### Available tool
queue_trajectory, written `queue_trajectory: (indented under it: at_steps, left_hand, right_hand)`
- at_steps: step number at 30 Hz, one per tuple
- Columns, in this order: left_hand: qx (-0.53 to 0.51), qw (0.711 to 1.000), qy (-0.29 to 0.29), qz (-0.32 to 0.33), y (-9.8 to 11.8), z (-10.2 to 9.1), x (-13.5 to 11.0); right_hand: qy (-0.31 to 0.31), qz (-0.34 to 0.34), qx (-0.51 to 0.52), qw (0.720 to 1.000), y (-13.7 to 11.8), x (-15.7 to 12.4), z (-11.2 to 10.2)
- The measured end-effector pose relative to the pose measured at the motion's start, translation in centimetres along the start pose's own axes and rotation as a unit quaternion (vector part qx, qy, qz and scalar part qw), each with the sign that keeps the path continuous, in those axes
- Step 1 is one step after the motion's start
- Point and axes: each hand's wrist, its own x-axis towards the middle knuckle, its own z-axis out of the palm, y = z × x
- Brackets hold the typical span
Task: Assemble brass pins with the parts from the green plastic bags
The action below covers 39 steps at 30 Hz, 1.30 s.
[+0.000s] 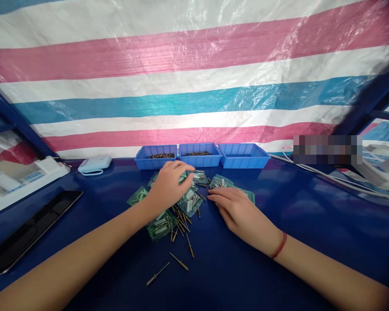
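My left hand hovers palm down over a heap of small green plastic bags holding fasteners, fingers bent and reaching toward the far bags. My right hand lies flat on the blue table, fingers stretched left onto another green bag; a red string circles its wrist. Several loose rivets lie scattered below the bags, two more nearer to me. Neither hand visibly grips anything.
Three blue trays stand in a row at the table's back: the left one and the middle one hold dark fasteners, the right one looks empty. A white device, a white scale and a dark tablet sit on the left. White cables run on the right.
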Motion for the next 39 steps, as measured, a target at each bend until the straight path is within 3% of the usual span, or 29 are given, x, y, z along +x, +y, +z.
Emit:
queue_trajectory:
  at_steps: [5, 10, 17, 22, 28, 39]
  left_hand:
    - [-0.032, 0.999, -0.026, -0.026, 0.9, -1.2, -3.9]
    - [-0.05, 0.999, -0.011, -0.006, 1.7, -0.8, -4.3]
    - [-0.074, 0.997, -0.032, 0.011, 2.7, -0.6, -5.1]
    - [-0.09, 0.995, -0.049, -0.005, 3.4, -0.6, -5.3]
    - [-0.147, 0.98, -0.115, -0.065, 4.1, -0.5, -5.4]
    - [-0.206, 0.969, -0.088, -0.102, 4.3, -0.6, -5.5]
  right_hand:
    - [0.052, 0.045, 0.019, 0.997, -0.8, 0.2, -0.3]
    - [0.021, 0.035, -0.057, 0.998, -1.3, 0.6, -0.4]
    - [-0.025, 0.013, -0.001, 1.0, -1.8, -0.1, -0.6]
    - [0.022, 0.03, 0.093, 0.995, -2.5, -0.4, -1.2]
    - [0.095, 0.11, 0.289, 0.946, -3.5, -0.4, -1.9]
    - [0.079, 0.218, 0.423, 0.876, -3.3, -0.4, -1.6]
